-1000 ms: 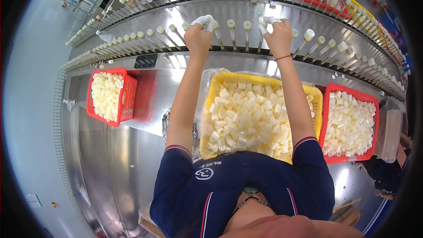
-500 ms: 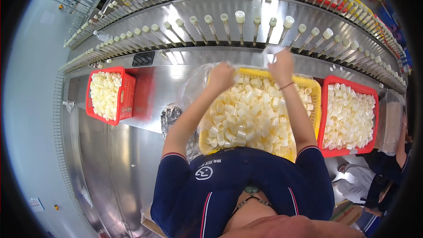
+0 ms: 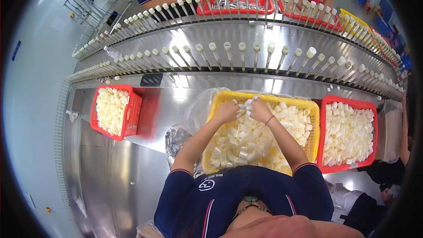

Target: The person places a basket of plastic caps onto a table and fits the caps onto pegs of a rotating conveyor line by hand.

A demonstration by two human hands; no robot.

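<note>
My left hand (image 3: 227, 112) and my right hand (image 3: 261, 111) are close together over the far part of a yellow basket (image 3: 316, 125). Each hand's fingers are closed on a small white piece that looks like a plastic cap, partly hidden by the fingers. The left one (image 3: 240, 104) and the right one (image 3: 250, 102) are almost touching. Beneath my hands the basket is heaped with cream-white, cup-shaped plastic caps (image 3: 240, 139). Clear plastic film (image 3: 198, 110) hangs over its left side.
Beyond the basket, a curved row of upright rods (image 3: 243, 57) carries white caps, with another row behind. Red baskets of caps stand at left (image 3: 132, 117) and right (image 3: 324, 150). A foil-like wrapped bundle (image 3: 176, 141) lies left of my forearm. Other people work across the line.
My right hand has come back from near the rods, toward my left hand over the basket. The view has shifted, so the rods and baskets appear lower.
</note>
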